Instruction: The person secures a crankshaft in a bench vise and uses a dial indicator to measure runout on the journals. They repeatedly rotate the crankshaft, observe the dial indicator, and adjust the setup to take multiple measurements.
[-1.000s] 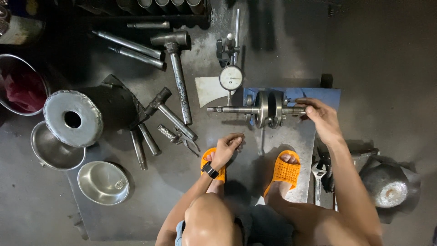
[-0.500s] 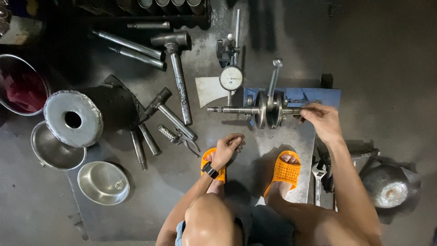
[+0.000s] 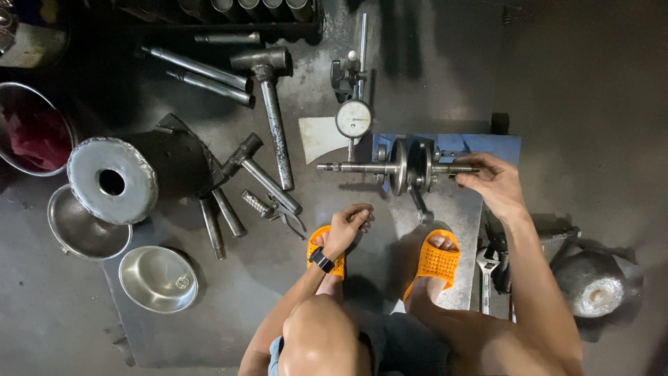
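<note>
A steel crankshaft (image 3: 407, 167) lies horizontally across a blue stand (image 3: 490, 143) on the dark floor. Its connecting rod (image 3: 418, 206) hangs down toward my feet. My right hand (image 3: 492, 184) grips the right end of the shaft. A dial gauge (image 3: 353, 119) on a post stands just behind the shaft's left end. My left hand (image 3: 346, 228), with a dark watch on the wrist, rests with its fingers curled over my left orange sandal (image 3: 314, 251) and holds nothing that I can see.
A large hammer (image 3: 271, 104), steel rods and punches (image 3: 268, 184) lie to the left. Farther left are a black drum with a holed metal lid (image 3: 115, 181), two steel bowls (image 3: 156, 278) and a red-lined tub (image 3: 31, 132). A wrench (image 3: 485, 278) and a grey round lump (image 3: 591, 282) sit at the right.
The crankshaft has turned under my right hand: its connecting rod pointed up half a second ago and now hangs down. My left hand has stayed still.
</note>
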